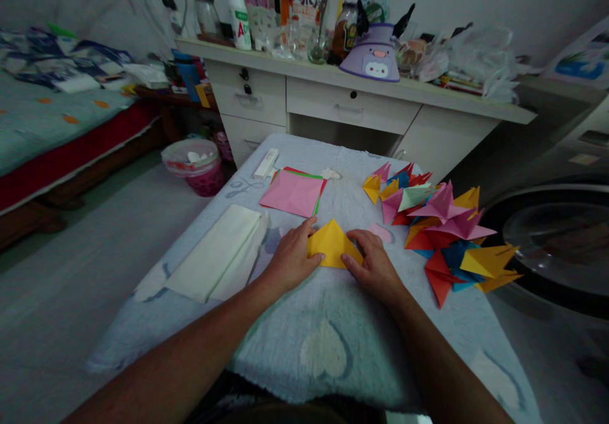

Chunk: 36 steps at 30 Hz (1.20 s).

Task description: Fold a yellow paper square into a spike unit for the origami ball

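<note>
A sheet of yellow origami paper (333, 246), folded to a triangle with its point away from me, is between my hands at the middle of the cloth-covered table (323, 348). My left hand (294, 252) pinches its left corner, thumb on top. At the right corner, my right hand (373, 260) grips it the same way. Beyond my left hand lies a stack of square coloured paper (294, 192), pink on top with red and green edges showing. Folded paper cranes (447, 214) in several colours are heaped to the right.
A folded pale sheet (216, 252) lies on the table's left, with a small white box (266, 164) farther back. A white desk (352, 106) crowded with jars and bags stands behind. A pink bin (195, 164) is on the floor at left, a washing machine (547, 233) at right.
</note>
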Available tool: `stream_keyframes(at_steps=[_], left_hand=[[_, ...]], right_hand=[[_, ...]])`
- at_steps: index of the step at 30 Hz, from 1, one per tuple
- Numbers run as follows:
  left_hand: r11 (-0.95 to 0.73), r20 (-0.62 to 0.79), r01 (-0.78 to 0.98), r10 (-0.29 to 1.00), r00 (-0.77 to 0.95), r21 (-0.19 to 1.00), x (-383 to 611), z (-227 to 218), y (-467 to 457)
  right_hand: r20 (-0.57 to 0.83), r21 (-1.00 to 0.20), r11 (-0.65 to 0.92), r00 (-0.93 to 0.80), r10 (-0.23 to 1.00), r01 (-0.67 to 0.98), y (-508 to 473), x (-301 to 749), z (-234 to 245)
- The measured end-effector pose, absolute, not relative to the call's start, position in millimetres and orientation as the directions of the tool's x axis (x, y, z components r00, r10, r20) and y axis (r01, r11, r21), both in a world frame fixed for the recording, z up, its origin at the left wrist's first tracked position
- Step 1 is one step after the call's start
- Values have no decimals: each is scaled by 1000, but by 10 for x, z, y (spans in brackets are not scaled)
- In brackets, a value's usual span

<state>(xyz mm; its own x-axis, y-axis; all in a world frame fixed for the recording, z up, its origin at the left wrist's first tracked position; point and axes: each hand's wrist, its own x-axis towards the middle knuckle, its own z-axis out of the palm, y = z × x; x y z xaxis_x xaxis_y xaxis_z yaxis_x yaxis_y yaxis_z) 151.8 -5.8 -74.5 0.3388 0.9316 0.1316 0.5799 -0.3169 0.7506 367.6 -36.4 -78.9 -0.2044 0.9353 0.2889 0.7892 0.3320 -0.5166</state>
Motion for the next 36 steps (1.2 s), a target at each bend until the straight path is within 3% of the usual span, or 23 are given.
stream_keyframes(at_steps=[6,9,13,18,26,36], left_hand=[[-218,101,304,928,358,927,1488,-736,-34],[-213,105,240,911,398,947,1484,-703,-44],[-273,168,226,903,395,935,1456,-668,-66],[-451,293,258,828,479,854,1411,-609,-85],[-576,389,290,771,505,765,1419,-578,-101],[-588,443,462,807,391,664,1355,-566,-191]], right_hand=[[292,-603,369,-235,927,707,-379,3701,-737],[243,-738,281,-147,959,613,-378,3711,-745],[78,-946,66,25,997,319,-375,3725,-762],[-54,-998,-54,-45,998,15,-369,3740,-689],[-47,-997,-36,-173,984,65,-402,3711,-634],[35,-997,27,99,994,73,-320,3803,-775]])
